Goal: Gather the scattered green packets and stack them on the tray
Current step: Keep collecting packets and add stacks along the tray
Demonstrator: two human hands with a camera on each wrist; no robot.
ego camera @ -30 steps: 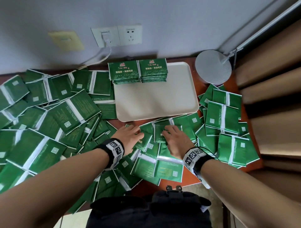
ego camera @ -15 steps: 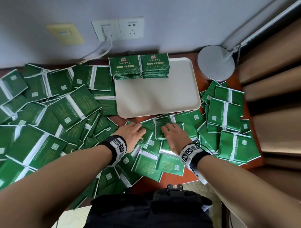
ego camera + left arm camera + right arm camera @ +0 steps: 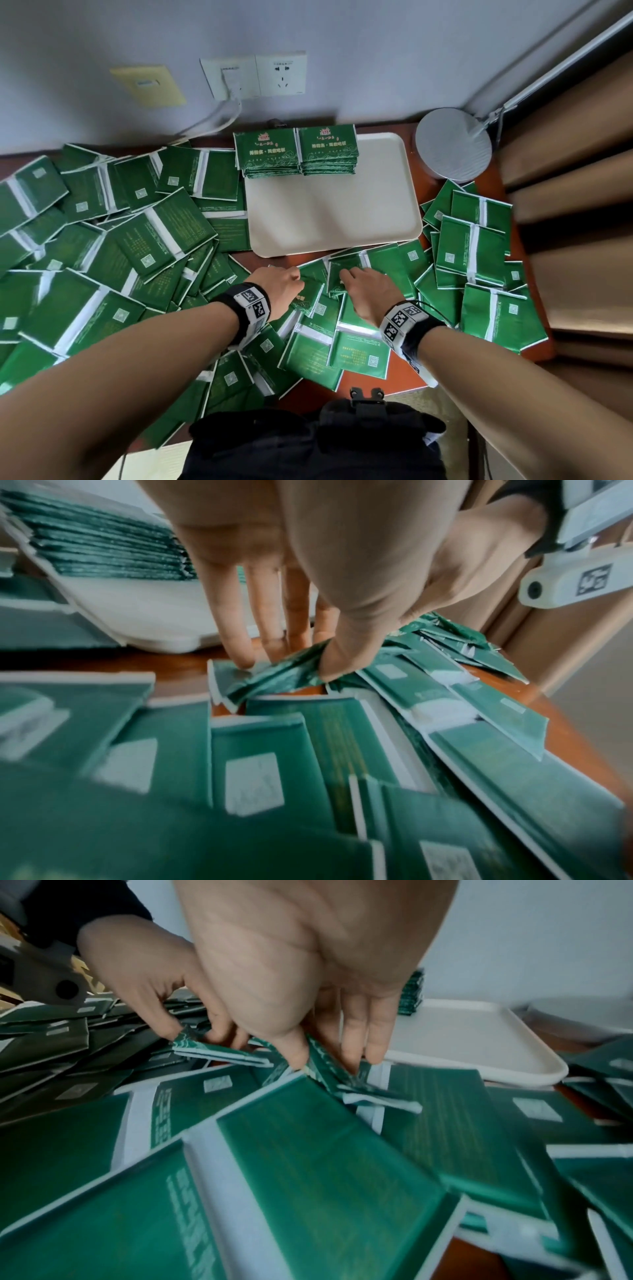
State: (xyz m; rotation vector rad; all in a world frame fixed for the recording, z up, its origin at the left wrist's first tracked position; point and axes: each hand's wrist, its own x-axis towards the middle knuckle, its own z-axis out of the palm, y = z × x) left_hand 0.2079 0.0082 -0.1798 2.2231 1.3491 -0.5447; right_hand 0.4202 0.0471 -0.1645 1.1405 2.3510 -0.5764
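meanwhile two packet stacks (image 3: 296, 152) sit on the tray (image 3: 342, 219); left hand (image 3: 279, 291) and right hand (image 3: 368, 291) each pinch loose packets (image 3: 274, 672).

Both hands reach onto the loose green packets (image 3: 164, 236) just short of the tray's near rim. The left hand (image 3: 279, 291) lies on one packet (image 3: 310, 294), fingers bent over its edge; just beside it the right hand (image 3: 368, 291) presses curled fingers on a neighbouring packet (image 3: 344, 270). Beyond the hands, the cream tray (image 3: 329, 212) carries two neat stacks (image 3: 296, 154) at its far end. More packets spread over the tabletop (image 3: 373, 378) outward of each hand.
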